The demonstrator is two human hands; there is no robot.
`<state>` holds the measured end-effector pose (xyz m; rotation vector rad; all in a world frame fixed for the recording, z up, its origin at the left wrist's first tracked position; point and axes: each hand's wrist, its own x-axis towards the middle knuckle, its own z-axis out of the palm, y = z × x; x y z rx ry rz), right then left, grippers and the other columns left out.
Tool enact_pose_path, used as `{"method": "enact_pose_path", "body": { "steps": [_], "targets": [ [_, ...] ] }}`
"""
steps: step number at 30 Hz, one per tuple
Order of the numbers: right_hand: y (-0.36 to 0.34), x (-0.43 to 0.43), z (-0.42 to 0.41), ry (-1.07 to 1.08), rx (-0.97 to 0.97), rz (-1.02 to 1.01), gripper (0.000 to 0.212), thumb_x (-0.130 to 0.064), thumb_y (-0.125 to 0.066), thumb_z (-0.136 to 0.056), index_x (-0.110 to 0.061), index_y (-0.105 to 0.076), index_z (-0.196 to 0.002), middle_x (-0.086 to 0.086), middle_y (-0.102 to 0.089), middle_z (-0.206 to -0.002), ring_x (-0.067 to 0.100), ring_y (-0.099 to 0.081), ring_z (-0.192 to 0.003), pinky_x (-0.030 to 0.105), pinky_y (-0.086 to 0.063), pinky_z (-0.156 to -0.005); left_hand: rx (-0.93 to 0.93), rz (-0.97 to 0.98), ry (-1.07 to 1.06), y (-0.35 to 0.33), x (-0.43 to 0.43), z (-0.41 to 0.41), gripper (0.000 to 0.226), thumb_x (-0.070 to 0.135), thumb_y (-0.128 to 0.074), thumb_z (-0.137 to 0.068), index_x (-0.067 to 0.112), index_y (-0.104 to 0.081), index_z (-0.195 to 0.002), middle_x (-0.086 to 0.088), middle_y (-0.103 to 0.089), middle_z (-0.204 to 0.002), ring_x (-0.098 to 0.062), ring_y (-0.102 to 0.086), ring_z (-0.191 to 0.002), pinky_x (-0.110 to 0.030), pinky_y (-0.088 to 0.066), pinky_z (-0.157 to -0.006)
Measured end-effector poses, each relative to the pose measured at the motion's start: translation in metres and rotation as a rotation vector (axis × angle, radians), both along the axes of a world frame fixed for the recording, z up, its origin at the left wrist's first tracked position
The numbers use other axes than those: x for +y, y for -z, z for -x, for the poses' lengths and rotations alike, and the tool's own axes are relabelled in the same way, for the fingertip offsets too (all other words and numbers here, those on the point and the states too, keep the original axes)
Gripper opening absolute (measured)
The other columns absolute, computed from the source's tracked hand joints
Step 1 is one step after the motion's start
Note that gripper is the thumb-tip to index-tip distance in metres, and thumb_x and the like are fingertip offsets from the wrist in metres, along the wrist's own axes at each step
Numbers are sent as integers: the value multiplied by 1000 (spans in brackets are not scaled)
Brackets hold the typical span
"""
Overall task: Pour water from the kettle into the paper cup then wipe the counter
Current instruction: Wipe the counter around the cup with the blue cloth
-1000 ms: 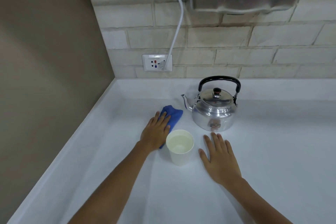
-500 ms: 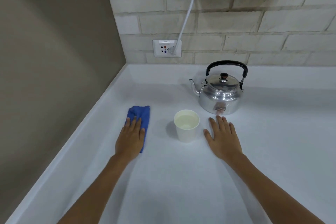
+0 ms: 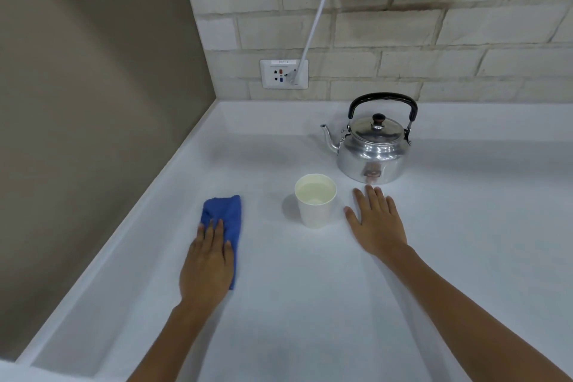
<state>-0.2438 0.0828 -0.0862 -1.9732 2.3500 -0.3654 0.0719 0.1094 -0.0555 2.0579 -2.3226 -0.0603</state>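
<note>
Blue cloth (image 3: 224,214) folded — left hand (image 3: 207,267) flat on it; right hand (image 3: 379,220) spread wide.

White counter (image 3: 310,304) runs into wall corner at left. White paper cup (image 3: 315,207), water in it, stands mid-counter. Shiny metal kettle w/ black handle (image 3: 373,146) behind & right of cup, spout toward left. Folded blue cloth (image 3: 224,214) left of cup, well apart. Left hand (image 3: 208,270) flat on cloth's near part. Right hand (image 3: 379,223) flat on counter just right of cup, in front of kettle. White wall socket (image 3: 284,74) behind, w/ white cable (image 3: 313,18) plugged in, running up.
</note>
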Motion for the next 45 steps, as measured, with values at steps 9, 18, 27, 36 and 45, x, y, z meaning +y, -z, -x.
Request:
{"method": "enact_pose_path", "body": {
  "steps": [9, 18, 27, 36, 45],
  "targets": [
    [3, -3, 0, 12, 32, 14, 59, -47, -23, -93, -16, -16, -143, 14, -16, -155, 27, -9, -143, 43, -9, -118, 67, 1, 204, 1, 93, 79, 65, 28, -7, -98, -1, -63, -113, -17, -63, -121, -38, -60, -110, -31, -14, -108],
    [-34, 31, -14, 53, -255, 251, 38, -15, -48, -89, -4, -46, -125, 17, -48, -132, 32, -37, -129, 38, -28, -110, 458, -40, 239, -5, 81, 105, 48, 38, -18, -99, 25, -24, -144, 11, -2, -154, -11, -13, -144, -20, 1, -114],
    [-38, 132, -157, -22, -54, 28, 71, -52, -71, -63, -7, -60, -118, 12, -64, -121, 32, -59, -112, 39, -21, -107, 272, -39, 18, 11, -26, 49, 52, 33, -18, -100, 15, -5, -147, -5, -2, -158, -21, 0, -146, -36, -3, -118],
    [-36, 156, -81, -29, 134, 9, 62, -20, -30, -59, -3, -67, -106, 15, -67, -114, 31, -62, -107, 29, -11, -105, 162, 31, 28, 32, -29, 44, 55, 34, -17, -99, 13, 1, -146, -4, 0, -158, -19, 1, -146, -34, -2, -118],
    [-34, 70, 4, 198, -17, 0, 57, -17, -26, -92, 2, -9, -142, 26, -11, -152, 36, -11, -141, 43, -12, -117, 129, 56, 14, 30, -26, 51, 54, 34, -13, -99, 11, 4, -146, -7, 2, -158, -22, 3, -146, -34, -1, -118]
  ]
}}
